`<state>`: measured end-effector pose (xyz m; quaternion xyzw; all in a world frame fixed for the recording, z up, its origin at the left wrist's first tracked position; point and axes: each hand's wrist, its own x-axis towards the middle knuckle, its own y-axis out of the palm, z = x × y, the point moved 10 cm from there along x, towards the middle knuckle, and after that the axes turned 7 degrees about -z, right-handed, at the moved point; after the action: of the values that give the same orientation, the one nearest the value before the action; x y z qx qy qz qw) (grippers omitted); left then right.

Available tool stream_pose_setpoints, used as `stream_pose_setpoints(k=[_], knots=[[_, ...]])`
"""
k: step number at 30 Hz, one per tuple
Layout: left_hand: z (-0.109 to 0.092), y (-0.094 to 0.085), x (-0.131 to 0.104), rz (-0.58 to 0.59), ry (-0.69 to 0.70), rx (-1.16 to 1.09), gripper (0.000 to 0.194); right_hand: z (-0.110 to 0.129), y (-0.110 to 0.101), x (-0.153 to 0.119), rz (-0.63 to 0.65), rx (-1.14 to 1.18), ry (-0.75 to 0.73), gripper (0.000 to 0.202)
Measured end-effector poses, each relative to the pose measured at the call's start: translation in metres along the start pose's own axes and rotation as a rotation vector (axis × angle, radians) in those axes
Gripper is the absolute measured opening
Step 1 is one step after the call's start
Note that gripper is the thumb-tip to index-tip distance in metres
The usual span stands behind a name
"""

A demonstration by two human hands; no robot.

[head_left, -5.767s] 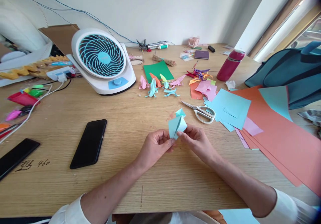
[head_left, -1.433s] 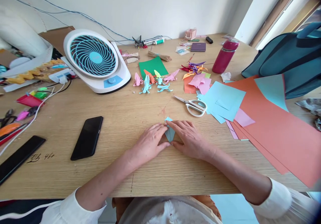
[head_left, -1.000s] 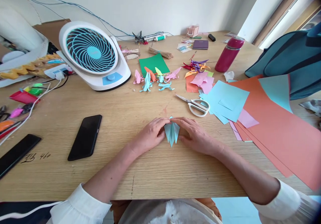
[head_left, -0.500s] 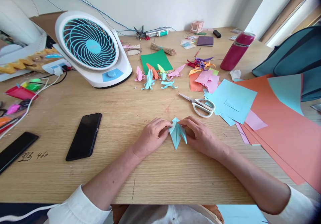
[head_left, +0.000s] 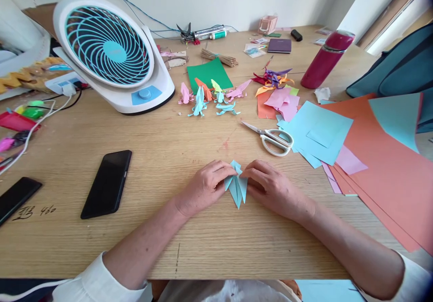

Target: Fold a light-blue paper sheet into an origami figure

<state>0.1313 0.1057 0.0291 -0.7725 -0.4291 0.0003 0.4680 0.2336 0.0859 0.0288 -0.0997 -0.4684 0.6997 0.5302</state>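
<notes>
A small folded light-blue paper piece (head_left: 237, 188), with narrow pointed flaps towards the front edge, is held just above or on the wooden table. My left hand (head_left: 211, 182) pinches its left side, fingertips over the upper middle folds. On the other side, my right hand (head_left: 270, 185) grips the right edge between thumb and fingers. White-handled scissors (head_left: 276, 142) lie beyond my right hand, blades pointing left. Farther back stand several small folded paper figures in pink, orange, green and blue (head_left: 199, 102), in front of a green paper square (head_left: 209, 75).
A white fan (head_left: 144, 97) stands at the back left, two black phones (head_left: 106, 184) lie at the left. Blue sheets (head_left: 318, 130) and large orange sheets (head_left: 389, 180) cover the right side. Behind them are a magenta bottle (head_left: 321, 63) and a teal bag (head_left: 399, 67).
My left fingertips have moved right over the paper's upper folds. The paper's flaps have shifted, with one now sticking out at the left. The camera view has moved slightly.
</notes>
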Motion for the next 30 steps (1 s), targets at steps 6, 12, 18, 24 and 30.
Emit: stream_pose_setpoints(k=[6,12,18,24,30], knots=[[0.0,-0.002,0.0,0.024,0.005,-0.051,0.027,0.0,0.0,0.002,0.033,0.023,-0.032,0.018],[0.003,-0.005,-0.003,0.007,-0.032,-0.06,0.024,0.003,0.001,0.0,0.08,0.011,-0.09,0.014],[-0.006,-0.011,-0.007,-0.073,0.006,0.078,0.015,0.003,0.002,-0.002,0.099,0.022,-0.085,0.013],[-0.008,-0.005,-0.007,-0.01,0.035,0.047,0.014,-0.001,0.0,-0.002,0.063,0.071,-0.047,0.01],[-0.012,-0.002,-0.007,0.04,0.081,0.081,0.016,-0.006,-0.002,-0.001,0.041,0.089,0.027,0.012]])
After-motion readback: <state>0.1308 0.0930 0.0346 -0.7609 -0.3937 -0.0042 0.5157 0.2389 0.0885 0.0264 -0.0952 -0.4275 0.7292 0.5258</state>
